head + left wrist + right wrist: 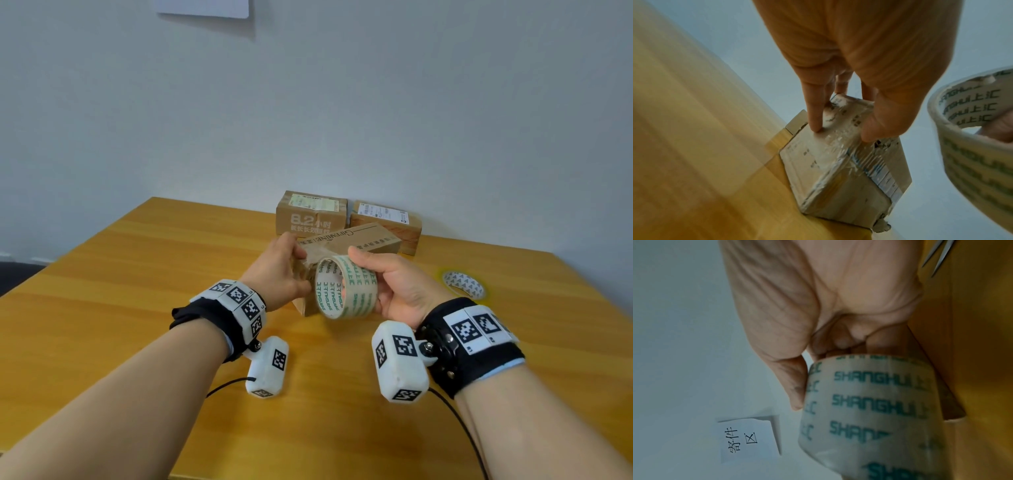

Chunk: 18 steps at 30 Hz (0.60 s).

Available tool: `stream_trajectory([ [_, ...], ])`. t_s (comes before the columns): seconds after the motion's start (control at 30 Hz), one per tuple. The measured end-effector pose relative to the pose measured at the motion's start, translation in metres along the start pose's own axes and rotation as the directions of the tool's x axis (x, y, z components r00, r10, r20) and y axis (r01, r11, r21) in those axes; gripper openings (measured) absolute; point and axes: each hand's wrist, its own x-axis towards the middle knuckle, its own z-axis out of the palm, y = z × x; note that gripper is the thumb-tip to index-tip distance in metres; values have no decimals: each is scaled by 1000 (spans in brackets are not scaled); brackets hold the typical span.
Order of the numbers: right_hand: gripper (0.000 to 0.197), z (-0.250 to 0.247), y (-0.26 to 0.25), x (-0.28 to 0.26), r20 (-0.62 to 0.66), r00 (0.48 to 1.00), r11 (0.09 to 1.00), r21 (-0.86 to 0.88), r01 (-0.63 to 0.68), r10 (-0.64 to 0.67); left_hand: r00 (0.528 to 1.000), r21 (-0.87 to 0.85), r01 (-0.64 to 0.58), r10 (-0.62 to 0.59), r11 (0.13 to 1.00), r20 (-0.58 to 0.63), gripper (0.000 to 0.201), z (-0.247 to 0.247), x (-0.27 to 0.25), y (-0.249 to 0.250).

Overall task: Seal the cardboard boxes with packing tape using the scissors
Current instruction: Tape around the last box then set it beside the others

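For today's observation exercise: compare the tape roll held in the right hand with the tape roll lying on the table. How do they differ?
The held tape roll is gripped by the right hand, raised beside the box; the other tape roll lies flat on the table, untouched. The held roll carries green lettering; the lying one shows dark triangles. The held roll looks wider across its band. Both are pale rings with open cores.

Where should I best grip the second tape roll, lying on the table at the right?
The patterned roll lies flat on the table, hole upward. Come from above, one finger in the hole and the thumb outside, pinching its wall.
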Motion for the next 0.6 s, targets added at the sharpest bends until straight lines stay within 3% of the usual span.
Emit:
stream_trajectory([
  [0.23,36,-3,-1,-1,-11,1000,999,-37,-1,1,999,-7,31,-31,999,-6,48,-4,-2,4],
  [0.4,43,-7,1,-2,-25,1000,997,-73,-11,10,1000,-9,15,-15,1000,12,54,-5,-3,3],
  [0.6,30,-9,4,-5,-16,1000,996,-92,-23,21,999,39,-25,23,999,48,58,-5,-2,2],
])
